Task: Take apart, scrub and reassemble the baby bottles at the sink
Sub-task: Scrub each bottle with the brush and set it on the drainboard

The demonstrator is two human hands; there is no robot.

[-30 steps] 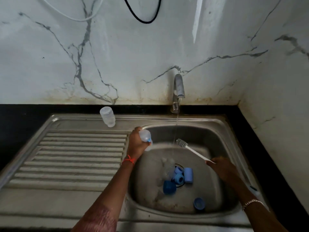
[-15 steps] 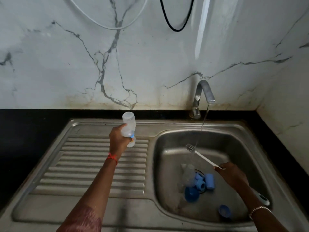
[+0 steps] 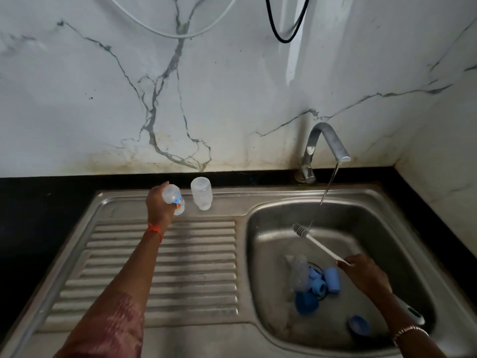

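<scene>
The left hand (image 3: 160, 205) has its grip curled round a clear bottle (image 3: 172, 196), held tilted at the back edge of the drainboard (image 3: 180, 267), just beside a second clear bottle (image 3: 201, 197) standing at that same edge. The right hand (image 3: 362, 276) keeps a closed grip on the white handle of a bottle brush (image 3: 318, 244) over the basin (image 3: 271, 228), with the bristle head in the thin water stream (image 3: 328, 189) from the tap (image 3: 325, 142) at the desk's (image 3: 38, 202) back edge. Around the basin's drain lie blue rings (image 3: 318, 286), a blue cap (image 3: 305, 303) and clear teats (image 3: 299, 275). Another blue lid (image 3: 358, 324) lies near the basin's near right corner.
</scene>
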